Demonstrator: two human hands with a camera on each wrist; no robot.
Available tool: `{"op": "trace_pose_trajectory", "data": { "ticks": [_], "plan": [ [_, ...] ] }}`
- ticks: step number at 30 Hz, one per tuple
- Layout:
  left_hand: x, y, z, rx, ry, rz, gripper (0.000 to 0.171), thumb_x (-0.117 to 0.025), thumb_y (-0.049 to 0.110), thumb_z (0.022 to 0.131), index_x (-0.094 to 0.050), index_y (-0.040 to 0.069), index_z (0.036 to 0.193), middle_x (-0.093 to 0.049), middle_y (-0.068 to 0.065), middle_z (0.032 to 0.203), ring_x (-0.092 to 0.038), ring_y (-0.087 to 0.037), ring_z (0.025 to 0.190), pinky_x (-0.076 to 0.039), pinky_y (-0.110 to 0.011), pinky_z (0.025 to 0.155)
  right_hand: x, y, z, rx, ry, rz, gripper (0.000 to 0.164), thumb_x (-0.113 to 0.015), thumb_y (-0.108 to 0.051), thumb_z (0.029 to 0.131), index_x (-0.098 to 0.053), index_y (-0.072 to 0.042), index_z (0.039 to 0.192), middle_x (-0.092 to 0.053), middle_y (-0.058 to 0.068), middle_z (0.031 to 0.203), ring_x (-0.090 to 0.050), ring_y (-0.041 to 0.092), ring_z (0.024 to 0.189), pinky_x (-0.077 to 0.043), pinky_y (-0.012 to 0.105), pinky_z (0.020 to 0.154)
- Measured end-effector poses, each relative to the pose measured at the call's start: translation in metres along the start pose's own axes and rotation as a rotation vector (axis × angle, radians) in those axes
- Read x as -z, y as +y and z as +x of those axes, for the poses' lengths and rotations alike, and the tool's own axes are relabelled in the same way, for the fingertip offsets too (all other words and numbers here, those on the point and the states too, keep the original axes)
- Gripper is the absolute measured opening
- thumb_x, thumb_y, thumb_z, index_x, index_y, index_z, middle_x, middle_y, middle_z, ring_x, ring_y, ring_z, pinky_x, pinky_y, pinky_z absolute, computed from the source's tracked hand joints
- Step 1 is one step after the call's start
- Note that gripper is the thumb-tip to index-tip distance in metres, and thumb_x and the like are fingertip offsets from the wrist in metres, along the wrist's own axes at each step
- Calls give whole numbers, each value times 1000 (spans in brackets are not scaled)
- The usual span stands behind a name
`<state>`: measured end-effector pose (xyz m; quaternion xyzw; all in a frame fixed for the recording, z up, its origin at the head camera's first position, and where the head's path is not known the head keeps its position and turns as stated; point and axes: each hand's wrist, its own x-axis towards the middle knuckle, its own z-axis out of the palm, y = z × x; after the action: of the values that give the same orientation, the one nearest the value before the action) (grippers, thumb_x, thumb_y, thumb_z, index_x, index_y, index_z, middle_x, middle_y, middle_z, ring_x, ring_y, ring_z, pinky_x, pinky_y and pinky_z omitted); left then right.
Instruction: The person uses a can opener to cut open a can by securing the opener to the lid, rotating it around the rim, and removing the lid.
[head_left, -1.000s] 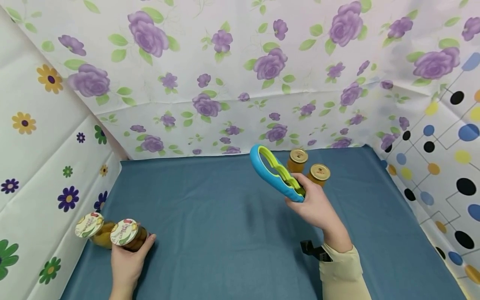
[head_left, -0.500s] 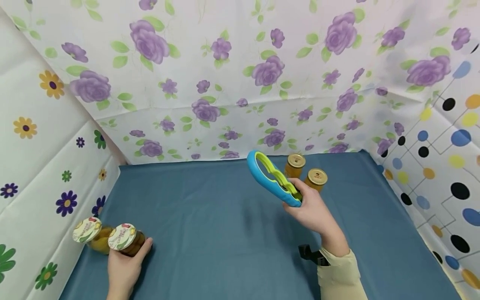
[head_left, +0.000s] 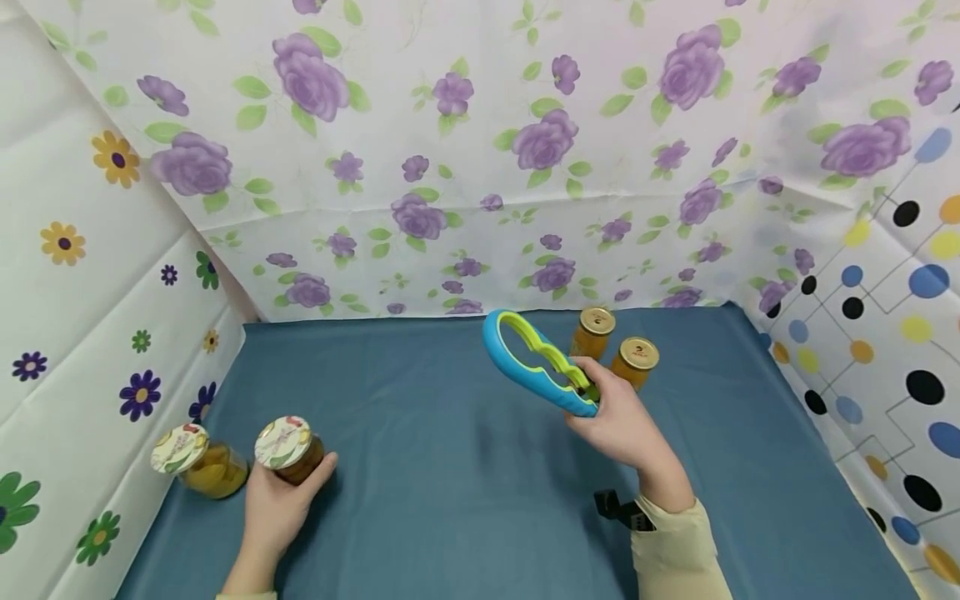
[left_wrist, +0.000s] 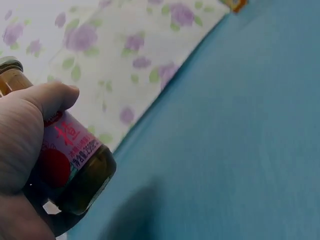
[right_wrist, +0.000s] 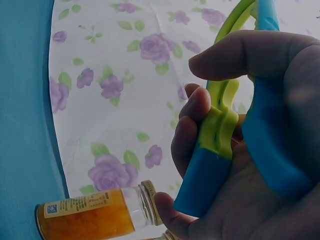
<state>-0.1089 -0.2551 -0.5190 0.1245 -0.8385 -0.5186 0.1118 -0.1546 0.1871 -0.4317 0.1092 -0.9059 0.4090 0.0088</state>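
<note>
My left hand (head_left: 281, 504) grips the brown-filled jar (left_wrist: 77, 157), thumb across its label, other fingers mostly hidden; jar's tilted, looks lifted, just in from the table's (head_left: 420, 450) left edge. Yellow-filled jar (head_left: 213, 469) is just beside it, at that edge. Right hand (head_left: 618, 421): fingers curled round one arm of the blue-and-green looped tool (head_left: 525, 377), thumb over the other, arms apart. It's up in the air toward the far edge. Two gold-lidded jars (head_left: 636, 364) stand by the far right corner; can't tell if a fingertip touches one. I'd grip the glass low, leave the lid (head_left: 282, 442) free, level the jar, and swing the tool wide of those jars.
</note>
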Motion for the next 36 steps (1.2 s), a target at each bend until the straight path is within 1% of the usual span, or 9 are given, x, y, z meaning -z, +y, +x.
{"op": "trace_pose_trajectory", "data": {
  "ticks": [5,11,14,20,23,26,31,33,36],
  "plan": [
    [-22,36,0,-194,-89,-17,67,-83,26,81,-48,12,136,-59,-2,118,-56,-11,103,-47,-27,86,-1,-1,1,10,0,-29,58,-71,-14,86,-48,-17,139,-57,2,97,-49,23,79,-42,41,65],
    [-57,101,-14,-418,-183,-94,55,-83,4,77,-56,1,124,-63,-10,108,-59,-19,95,-53,-45,81,-1,-3,-1,12,7,-53,56,-71,-12,85,-49,-16,137,-56,1,97,-47,23,84,-40,42,69],
    [-75,120,-18,-482,-237,-176,50,-81,-3,75,-58,-1,119,-64,-11,104,-60,-20,91,-54,-48,78,0,-4,-1,15,15,-56,56,-71,-11,84,-50,-17,135,-56,1,97,-47,23,85,-40,42,69],
    [-110,133,-18,-583,-352,-458,42,-73,-15,69,-59,-9,109,-64,-24,96,-61,-23,85,-55,-37,74,5,-4,-2,26,37,-56,55,-70,-9,84,-50,-16,134,-55,2,96,-46,23,86,-39,42,69],
    [-122,138,-16,-601,-354,-515,40,-71,-13,69,-60,-10,107,-64,-26,93,-61,-23,82,-55,-34,72,7,-5,-2,33,46,-50,54,-70,-8,84,-50,-16,134,-54,2,96,-46,22,85,-39,42,68],
    [-128,143,-15,-601,-324,-505,40,-71,-12,68,-61,-7,106,-66,-22,91,-62,-23,77,-55,-36,67,8,-8,-3,49,50,-46,55,-70,-7,84,-50,-17,134,-55,1,96,-46,22,84,-40,42,68],
    [-133,146,-17,-632,-274,-415,44,-70,-11,64,-62,-4,107,-67,-14,90,-60,-21,73,-55,-41,62,7,-15,-5,91,51,-59,62,-72,-5,80,-50,-17,137,-57,-3,98,-49,19,89,-44,41,70],
    [-134,145,-18,-657,-276,-389,46,-71,-10,63,-63,-4,108,-67,-13,89,-60,-19,72,-54,-42,61,6,-20,-7,116,57,-77,67,-74,-4,77,-51,-16,139,-58,-5,98,-50,18,93,-45,45,78],
    [-137,145,-19,-688,-298,-386,45,-71,-12,63,-62,-3,107,-67,-13,89,-59,-19,71,-54,-42,60,4,-29,-7,159,66,-117,72,-77,-4,74,-51,-17,140,-60,-8,97,-52,16,95,-39,53,91]
  ]
}}
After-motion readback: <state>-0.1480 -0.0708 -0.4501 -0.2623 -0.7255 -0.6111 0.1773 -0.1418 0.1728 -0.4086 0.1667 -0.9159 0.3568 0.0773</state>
